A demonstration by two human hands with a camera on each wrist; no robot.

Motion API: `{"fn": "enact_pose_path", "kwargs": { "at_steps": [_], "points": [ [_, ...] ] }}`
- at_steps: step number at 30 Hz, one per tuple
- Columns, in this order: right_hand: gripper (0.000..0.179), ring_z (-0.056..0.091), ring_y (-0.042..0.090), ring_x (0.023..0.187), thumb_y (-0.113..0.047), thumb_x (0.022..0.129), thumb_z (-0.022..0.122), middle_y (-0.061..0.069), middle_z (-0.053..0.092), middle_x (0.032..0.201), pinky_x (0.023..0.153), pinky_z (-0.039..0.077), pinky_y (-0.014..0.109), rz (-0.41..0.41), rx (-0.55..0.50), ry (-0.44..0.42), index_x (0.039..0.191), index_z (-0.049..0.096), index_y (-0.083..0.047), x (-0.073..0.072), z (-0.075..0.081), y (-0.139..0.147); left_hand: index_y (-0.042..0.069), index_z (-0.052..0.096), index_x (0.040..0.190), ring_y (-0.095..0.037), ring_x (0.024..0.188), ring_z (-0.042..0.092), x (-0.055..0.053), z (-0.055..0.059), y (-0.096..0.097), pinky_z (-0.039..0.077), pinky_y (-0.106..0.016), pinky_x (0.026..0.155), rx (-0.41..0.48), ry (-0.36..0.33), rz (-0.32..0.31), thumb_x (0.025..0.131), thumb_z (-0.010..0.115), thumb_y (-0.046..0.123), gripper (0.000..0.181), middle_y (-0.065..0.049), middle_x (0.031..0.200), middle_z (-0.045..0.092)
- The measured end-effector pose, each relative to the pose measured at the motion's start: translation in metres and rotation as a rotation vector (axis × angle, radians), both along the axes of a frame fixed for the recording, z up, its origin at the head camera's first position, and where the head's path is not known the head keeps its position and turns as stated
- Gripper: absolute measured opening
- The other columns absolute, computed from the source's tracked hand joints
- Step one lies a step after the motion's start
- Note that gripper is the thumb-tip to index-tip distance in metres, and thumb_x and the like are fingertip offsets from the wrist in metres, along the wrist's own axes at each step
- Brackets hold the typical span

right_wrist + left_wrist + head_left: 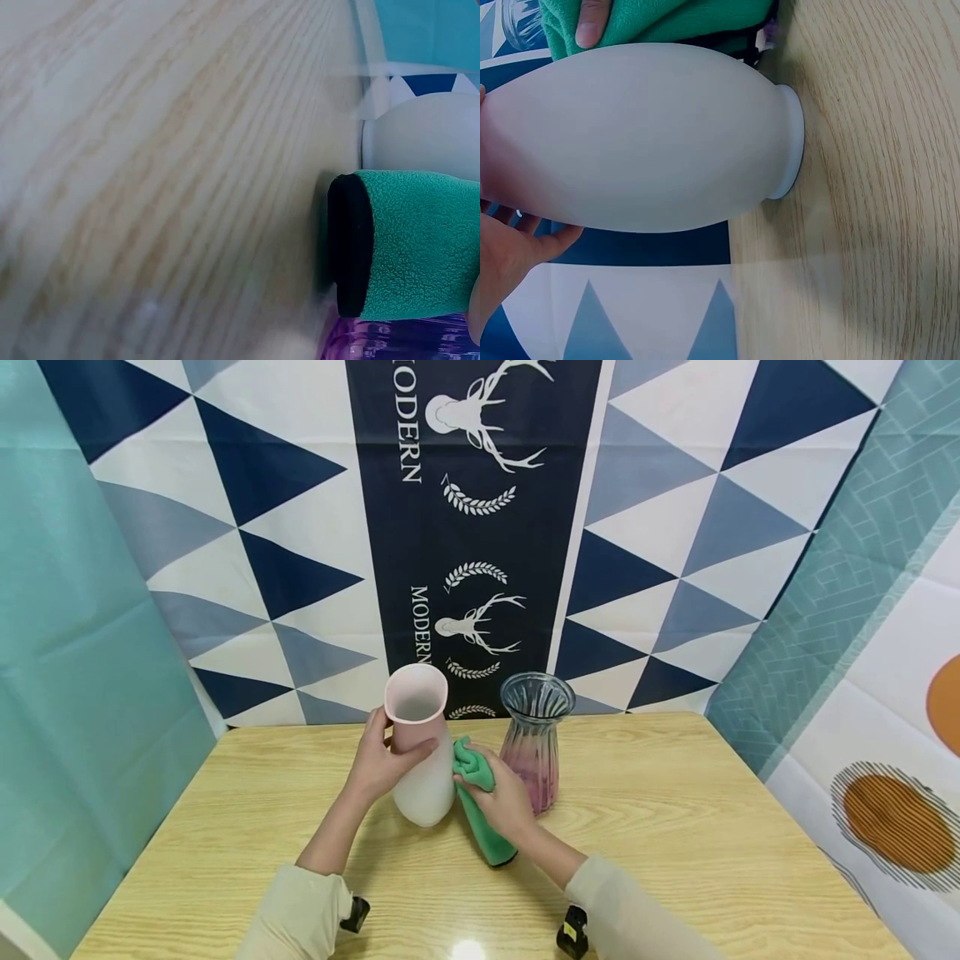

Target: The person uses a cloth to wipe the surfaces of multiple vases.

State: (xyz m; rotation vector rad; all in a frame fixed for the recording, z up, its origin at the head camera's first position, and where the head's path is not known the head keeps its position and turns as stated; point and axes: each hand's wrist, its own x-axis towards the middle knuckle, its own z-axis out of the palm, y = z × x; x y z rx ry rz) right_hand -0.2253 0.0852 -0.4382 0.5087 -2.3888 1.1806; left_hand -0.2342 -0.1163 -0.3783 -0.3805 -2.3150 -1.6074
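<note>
A white vase with a pinkish neck (423, 781) is upright at the tabletop, leaning slightly. Around its neck my left hand (381, 762) grips, thumb at the front and fingers behind. The left wrist view shows the smooth body of the vase (645, 139) and its narrow foot close to the wood. My right hand (504, 797) clutches a folded green cloth (487, 835) against or very near the vase's right side. In the right wrist view the dark-edged cloth (420, 244) hangs between the white vase and a purple glass surface.
Just right of my right hand stands a ribbed glass vase (537, 702), bluish at the rim and pink-purple below. The wooden table (660, 827) ends at a patterned cloth backdrop (300, 568). Teal fabric (82, 652) hangs on the left.
</note>
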Motion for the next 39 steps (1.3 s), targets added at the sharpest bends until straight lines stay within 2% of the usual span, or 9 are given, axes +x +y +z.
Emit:
{"fn": "enact_pose_path", "kwargs": {
  "at_steps": [4,9,14,20,24,29,39],
  "points": [
    [0.047,0.059,0.022,0.113,-0.028,0.083,0.07,0.005,0.061,0.126,0.093,0.049,0.043,0.016,-0.027,0.019,0.127,0.055,-0.019,-0.002,0.007,0.002,0.017,0.041,0.135,-0.026,0.117,0.044,0.0,0.0,0.001,0.043,-0.052,0.098,0.003,-0.004,-0.006,0.075,0.079,0.024,0.072,-0.008,0.128,0.043],
    [0.047,0.061,0.021,0.109,-0.027,0.083,0.07,0.005,0.063,0.122,0.091,0.049,0.041,0.032,-0.06,0.064,0.127,0.056,-0.017,-0.005,0.024,0.0,0.016,0.04,0.136,-0.026,0.118,0.044,-0.002,0.0,0.002,0.043,-0.052,0.098,-0.004,-0.011,-0.005,0.075,0.078,0.024,0.072,-0.008,0.13,0.043],
    [0.048,0.06,0.021,0.111,-0.026,0.084,0.07,0.007,0.062,0.125,0.093,0.049,0.04,0.05,-0.079,0.116,0.128,0.054,-0.018,-0.009,0.038,-0.001,0.014,0.037,0.138,-0.027,0.119,0.043,-0.003,-0.001,0.003,0.043,-0.052,0.098,0.004,-0.034,-0.021,0.076,0.077,0.02,0.075,-0.01,0.132,0.041],
    [0.049,0.061,0.022,0.108,-0.024,0.084,0.07,0.008,0.061,0.124,0.087,0.052,0.04,0.055,-0.101,0.175,0.129,0.052,-0.017,-0.015,0.052,-0.002,0.012,0.034,0.14,-0.028,0.12,0.043,-0.003,-0.001,0.005,0.043,-0.052,0.098,0.004,-0.046,-0.039,0.077,0.076,0.018,0.076,-0.012,0.133,0.04],
    [0.049,0.06,0.022,0.109,-0.027,0.084,0.069,0.007,0.06,0.126,0.088,0.051,0.042,0.043,-0.106,0.169,0.13,0.052,-0.018,-0.017,0.059,-0.004,0.011,0.033,0.14,-0.03,0.121,0.043,-0.002,-0.001,0.005,0.044,-0.053,0.098,0.002,-0.045,-0.044,0.077,0.075,0.017,0.076,-0.013,0.133,0.039],
    [0.05,0.06,0.022,0.11,-0.032,0.084,0.068,0.004,0.06,0.127,0.088,0.051,0.043,0.03,-0.062,0.146,0.13,0.052,-0.021,-0.018,0.064,-0.006,0.011,0.032,0.14,-0.031,0.121,0.043,-0.001,-0.001,0.005,0.043,-0.053,0.098,0.003,-0.048,-0.045,0.077,0.075,0.017,0.076,-0.013,0.134,0.038],
    [0.051,0.061,0.022,0.108,-0.032,0.084,0.069,0.004,0.06,0.127,0.085,0.051,0.043,0.042,-0.049,0.134,0.13,0.052,-0.019,-0.019,0.066,-0.009,0.011,0.033,0.14,-0.03,0.12,0.043,-0.002,-0.003,0.004,0.044,-0.052,0.097,0.014,-0.034,-0.053,0.078,0.075,0.015,0.076,-0.013,0.134,0.038]
  ]
}}
